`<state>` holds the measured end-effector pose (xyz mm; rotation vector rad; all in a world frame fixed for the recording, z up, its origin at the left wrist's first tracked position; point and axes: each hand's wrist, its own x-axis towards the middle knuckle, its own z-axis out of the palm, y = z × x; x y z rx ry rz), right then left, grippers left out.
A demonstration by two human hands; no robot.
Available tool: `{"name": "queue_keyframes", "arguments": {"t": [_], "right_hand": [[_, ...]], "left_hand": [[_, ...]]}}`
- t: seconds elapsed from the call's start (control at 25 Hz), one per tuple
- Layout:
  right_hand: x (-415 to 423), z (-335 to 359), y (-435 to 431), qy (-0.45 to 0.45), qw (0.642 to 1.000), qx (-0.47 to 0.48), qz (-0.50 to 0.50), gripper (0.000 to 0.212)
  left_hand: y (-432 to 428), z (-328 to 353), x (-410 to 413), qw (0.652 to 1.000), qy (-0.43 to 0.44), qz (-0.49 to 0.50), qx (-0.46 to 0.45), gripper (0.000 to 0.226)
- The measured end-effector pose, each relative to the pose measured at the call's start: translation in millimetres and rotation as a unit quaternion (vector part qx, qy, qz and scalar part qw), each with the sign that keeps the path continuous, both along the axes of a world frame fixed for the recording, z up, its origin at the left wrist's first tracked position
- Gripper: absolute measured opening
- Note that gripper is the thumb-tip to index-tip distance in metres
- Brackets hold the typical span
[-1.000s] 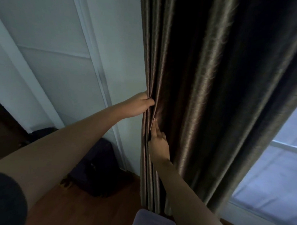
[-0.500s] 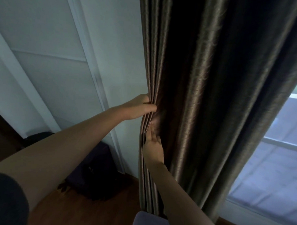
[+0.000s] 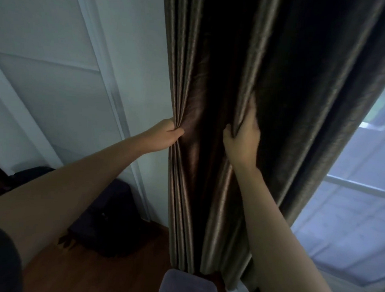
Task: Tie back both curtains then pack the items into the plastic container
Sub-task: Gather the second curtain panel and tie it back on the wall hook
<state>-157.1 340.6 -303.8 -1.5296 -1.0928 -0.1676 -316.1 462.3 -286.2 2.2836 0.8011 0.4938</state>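
A dark brown, shiny curtain hangs in folds from the top of the view down to the floor. My left hand pinches a bunch of pleats at the curtain's left edge. My right hand grips another fold further right, thumb on the near side and fingers behind the fabric. Between the two hands a stretch of cloth is pulled taut. No tie-back and no plastic container are in view.
A white panelled wall stands left of the curtain. A dark bag lies on the wooden floor by the wall. A bright window shows at the right. A grey-purple cloth object sits at the bottom centre.
My right hand has moved right and up from beside the left hand and taken hold of a further fold. The left hand keeps its grip on the edge pleats.
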Motion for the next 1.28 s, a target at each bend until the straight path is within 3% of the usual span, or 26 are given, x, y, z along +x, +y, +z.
{"name": "queue_keyframes", "arguments": {"t": [0.16, 0.36, 0.52, 0.68, 0.8, 0.84, 0.88, 0.96, 1.04, 1.12, 1.2, 1.28], "right_hand": [[-21, -67, 1, -0.023, 0.981, -0.175, 0.083, 0.074], [-40, -106, -11, -0.037, 0.953, -0.274, 0.126, 0.083], [-47, -119, -13, -0.043, 0.948, -0.293, 0.114, 0.077], [-54, -125, -6, -0.036, 0.954, -0.287, 0.082, 0.075], [-52, -118, -8, -0.04, 0.944, -0.314, 0.094, 0.076], [-49, -112, -14, -0.071, 0.943, -0.315, 0.086, 0.074], [-46, -106, -22, -0.128, 0.951, -0.276, 0.048, 0.069], [-36, -87, -41, -0.2, 0.97, -0.104, -0.087, 0.059], [-19, -54, -53, -0.154, 0.969, 0.072, -0.178, 0.055], [4, -12, -59, -0.082, 0.967, 0.165, -0.176, 0.065], [27, 19, -57, -0.013, 0.977, 0.154, -0.148, 0.075], [40, 26, -50, 0.03, 0.992, 0.065, -0.105, 0.076]], "left_hand": [[-2, 1, 6, 0.999, -0.001, -0.007, -0.034, 0.032], [-16, 4, 17, 0.998, 0.007, -0.042, -0.054, 0.03], [-26, 6, 24, 0.997, -0.007, -0.047, -0.057, 0.034], [-41, 10, 29, 0.992, -0.024, -0.041, -0.118, 0.048], [-50, 15, 39, 0.999, 0.007, -0.038, -0.027, 0.021], [-50, 15, 41, 1.0, 0.012, -0.02, 0.012, 0.022], [-49, 16, 41, 0.999, 0.015, -0.005, 0.038, 0.034], [-46, 13, 38, 0.999, 0.019, -0.008, 0.042, 0.043], [-42, 11, 29, 0.999, 0.014, -0.027, 0.022, 0.042], [-39, 8, 22, 0.998, -0.005, -0.056, 0.002, 0.029], [-37, 5, 19, 0.997, -0.024, -0.073, -0.013, 0.024], [-37, 4, 19, 0.997, -0.029, -0.072, -0.022, 0.024]]}}
